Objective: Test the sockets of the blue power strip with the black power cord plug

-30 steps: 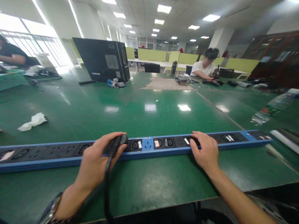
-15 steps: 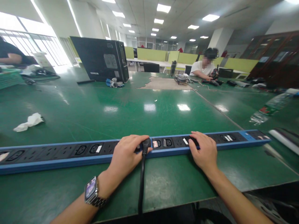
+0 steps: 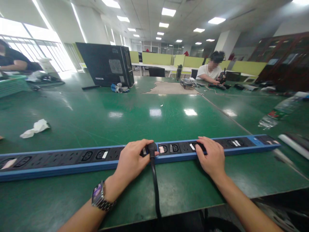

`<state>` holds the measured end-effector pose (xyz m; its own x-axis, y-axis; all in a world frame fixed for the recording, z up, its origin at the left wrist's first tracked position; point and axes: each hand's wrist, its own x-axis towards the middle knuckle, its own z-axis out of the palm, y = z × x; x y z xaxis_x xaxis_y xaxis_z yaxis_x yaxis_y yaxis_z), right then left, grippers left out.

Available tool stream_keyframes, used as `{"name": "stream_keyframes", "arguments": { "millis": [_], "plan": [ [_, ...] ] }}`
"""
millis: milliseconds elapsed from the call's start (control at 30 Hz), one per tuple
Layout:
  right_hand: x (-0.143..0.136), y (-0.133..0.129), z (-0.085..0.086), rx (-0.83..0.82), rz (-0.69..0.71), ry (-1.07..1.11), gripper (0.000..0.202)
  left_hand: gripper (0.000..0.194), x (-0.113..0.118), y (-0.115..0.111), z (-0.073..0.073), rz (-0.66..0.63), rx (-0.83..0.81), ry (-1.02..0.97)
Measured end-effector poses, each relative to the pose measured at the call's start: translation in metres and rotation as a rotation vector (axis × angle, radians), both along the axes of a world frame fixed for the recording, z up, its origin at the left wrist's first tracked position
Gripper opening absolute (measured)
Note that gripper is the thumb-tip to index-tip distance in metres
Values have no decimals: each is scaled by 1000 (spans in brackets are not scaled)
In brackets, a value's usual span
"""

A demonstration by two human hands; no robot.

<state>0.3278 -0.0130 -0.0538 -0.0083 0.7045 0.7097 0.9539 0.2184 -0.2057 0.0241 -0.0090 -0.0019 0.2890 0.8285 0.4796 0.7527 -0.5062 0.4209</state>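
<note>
The green table (image 3: 96, 106) bears the long blue-and-black power strip (image 3: 62, 169), which lies sockets upward across its near part; the strip looks slim and light, so a sideways push could make it slide or swivel on the smooth surface, most of all if the right hand (image 3: 213, 156) presses unevenly. That hand is half curled over the strip, fingertips by its far side and thumb on its face; whether it clamps firmly or merely rests, I cannot tell. The left hand (image 3: 131, 158) is closed around the black plug (image 3: 152, 149), pinching it between thumb and fingers at the blue section of the strip; the fingers hide the contact, so I cannot tell whether it is seated; pressed in askew or against the wrong socket shape, it could jam, bend its pins or mark the face. The black cable (image 3: 155, 187) drops from the plug towards the table's near edge; its weight, or a snag below, could tilt the plug or tug it from the grip. Least serious, the pink label (image 3: 162, 149) beside the plug could be scuffed by a slipping fingertip.
</note>
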Motion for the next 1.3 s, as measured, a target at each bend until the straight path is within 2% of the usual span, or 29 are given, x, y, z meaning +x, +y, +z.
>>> {"name": "stream_keyframes", "arguments": {
  "millis": [167,400,667,733,800,867,933,1000,1033,1100,1167,1233,1300],
  "plan": [
    [1,1,-1,-5,0,11,24,34,-9,-2,-7,-6,-20,-62],
    [1,0,-1,3,5,10,22,36,-7,1,-6,3,-37,-22],
    [0,0,-2,-1,7,18,21,32,-6,-1,-10,-71,101,109],
    [1,1,-3,-12,11,40,21,31,-7,-3,-11,-105,97,83],
    [1,0,0,-26,27,102,21,34,-7,-5,-8,-94,86,-33],
    [-2,-3,10,-33,47,256,23,38,-2,-8,-3,-62,103,-175],
    [-13,-10,29,-64,78,467,27,36,10,-10,6,-74,153,-227],
    [-31,-21,55,-204,168,609,31,31,29,-11,14,-134,221,-193],
    [-42,-27,68,-312,227,613,33,28,40,-10,18,-167,251,-175],
    [-60,-36,89,-498,275,499,35,28,60,-8,23,-228,289,-163],
    [-68,-39,101,-570,227,352,35,39,71,-4,24,-282,268,-147],
    [-64,-34,105,-589,167,248,32,54,70,1,22,-284,206,-108],
    [-50,-24,103,-667,184,164,33,56,59,7,17,-219,151,-50]
  ]
}}
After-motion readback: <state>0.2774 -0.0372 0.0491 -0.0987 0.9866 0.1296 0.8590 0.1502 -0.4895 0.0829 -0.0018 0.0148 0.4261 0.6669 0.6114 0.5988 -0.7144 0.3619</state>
